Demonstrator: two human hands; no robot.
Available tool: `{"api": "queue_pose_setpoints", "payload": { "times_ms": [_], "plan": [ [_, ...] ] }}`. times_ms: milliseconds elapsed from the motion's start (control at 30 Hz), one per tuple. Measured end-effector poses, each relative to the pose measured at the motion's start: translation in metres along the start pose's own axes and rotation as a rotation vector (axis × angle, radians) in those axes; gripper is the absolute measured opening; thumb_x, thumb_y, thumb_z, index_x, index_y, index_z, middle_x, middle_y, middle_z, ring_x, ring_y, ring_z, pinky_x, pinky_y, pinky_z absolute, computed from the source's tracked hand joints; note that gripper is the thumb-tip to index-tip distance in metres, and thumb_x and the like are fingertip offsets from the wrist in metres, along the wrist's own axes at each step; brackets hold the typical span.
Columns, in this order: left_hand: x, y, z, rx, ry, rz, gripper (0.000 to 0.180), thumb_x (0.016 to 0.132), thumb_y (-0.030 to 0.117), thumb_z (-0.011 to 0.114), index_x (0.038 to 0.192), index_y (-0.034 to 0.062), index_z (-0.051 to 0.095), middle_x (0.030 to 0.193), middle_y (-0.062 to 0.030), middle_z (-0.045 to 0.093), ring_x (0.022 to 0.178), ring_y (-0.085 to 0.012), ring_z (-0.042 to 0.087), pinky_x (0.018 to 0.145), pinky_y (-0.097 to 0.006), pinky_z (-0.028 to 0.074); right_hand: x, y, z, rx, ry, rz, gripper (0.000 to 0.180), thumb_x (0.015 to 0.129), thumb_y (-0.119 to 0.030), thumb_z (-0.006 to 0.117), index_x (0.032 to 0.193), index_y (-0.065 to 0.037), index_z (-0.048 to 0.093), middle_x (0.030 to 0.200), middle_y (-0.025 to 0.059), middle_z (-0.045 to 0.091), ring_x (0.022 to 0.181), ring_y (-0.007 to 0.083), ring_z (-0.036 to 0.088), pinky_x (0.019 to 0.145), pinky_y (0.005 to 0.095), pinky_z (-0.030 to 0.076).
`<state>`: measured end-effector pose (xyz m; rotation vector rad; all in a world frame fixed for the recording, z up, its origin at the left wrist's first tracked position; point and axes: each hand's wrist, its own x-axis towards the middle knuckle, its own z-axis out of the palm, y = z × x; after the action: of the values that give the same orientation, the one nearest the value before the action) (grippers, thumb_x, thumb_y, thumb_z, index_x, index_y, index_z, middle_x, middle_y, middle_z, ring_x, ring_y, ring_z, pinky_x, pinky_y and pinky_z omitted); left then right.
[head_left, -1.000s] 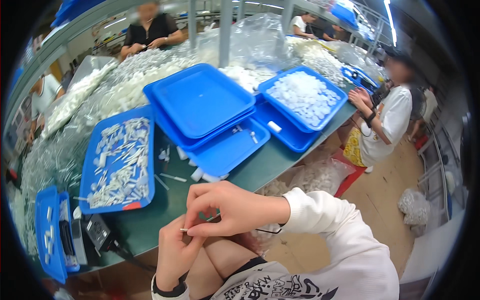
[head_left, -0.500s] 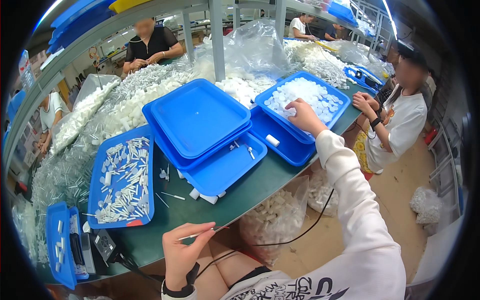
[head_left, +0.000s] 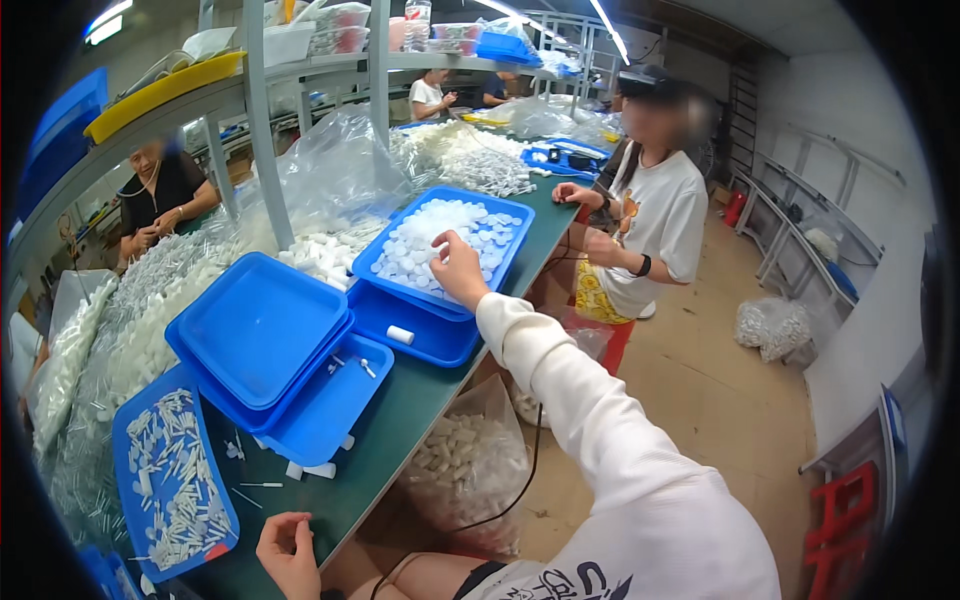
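At white discs (head_left: 415, 243): right hand (head_left: 461, 270), earlier beside left hand (head_left: 288, 558).

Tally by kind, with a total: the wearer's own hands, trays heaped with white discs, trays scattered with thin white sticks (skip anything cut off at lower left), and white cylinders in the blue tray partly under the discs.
Hands (left hand, right hand): 2
Disc tray: 1
Stick tray: 1
White cylinder: 1
Total: 5
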<state>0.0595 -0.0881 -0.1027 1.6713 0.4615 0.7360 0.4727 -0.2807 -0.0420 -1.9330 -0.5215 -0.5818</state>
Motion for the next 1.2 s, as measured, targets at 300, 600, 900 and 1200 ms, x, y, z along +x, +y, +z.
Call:
{"api": "queue_pose_setpoints", "payload": {
  "times_ms": [300,600,900,1200],
  "plan": [
    [0.008,-0.003,-0.011,-0.188,0.058,-0.007,0.008,0.086,-0.001,0.058,0.091,0.0003,0.053,0.075,-0.0074,0.060,0.057,-0.0073,0.053,0.052,-0.017,0.041,-0.162,-0.149,0.023,0.607,-0.406,-0.020,0.017,0.082,-0.008,0.059,0.099,-0.005,0.061,0.089,0.0045,0.060,0.071,0.0106,0.057,0.060,0.0251,0.047],
    [0.008,-0.012,-0.020,-0.259,0.041,-0.014,0.013,0.095,0.010,0.049,0.096,0.0002,0.056,0.075,-0.0021,0.056,0.051,0.0010,0.032,0.044,-0.017,0.020,-0.244,-0.194,0.059,0.929,-0.635,0.014,0.013,0.087,-0.003,0.058,0.099,-0.003,0.063,0.091,0.0025,0.057,0.060,0.0032,0.051,0.053,0.0206,0.040],
    [0.005,-0.018,-0.024,-0.073,-0.045,0.043,0.015,0.094,0.015,0.051,0.090,0.0022,0.059,0.071,0.0030,0.054,0.051,0.0015,0.030,0.046,-0.017,0.016,-0.275,-0.179,0.070,1.024,-0.607,0.050,0.013,0.081,-0.009,0.066,0.091,-0.001,0.065,0.084,0.0050,0.059,0.072,0.0095,0.058,0.063,0.0219,0.048],
    [0.014,-0.022,-0.013,0.074,-0.076,0.141,0.020,0.094,0.015,0.051,0.084,0.0007,0.060,0.067,0.0025,0.056,0.053,0.0001,0.034,0.048,-0.019,0.021,-0.269,-0.171,0.073,1.143,-0.728,0.175,0.021,0.086,-0.013,0.063,0.101,0.001,0.060,0.082,0.0067,0.064,0.067,0.0097,0.059,0.060,0.0227,0.047]
  ]
}}
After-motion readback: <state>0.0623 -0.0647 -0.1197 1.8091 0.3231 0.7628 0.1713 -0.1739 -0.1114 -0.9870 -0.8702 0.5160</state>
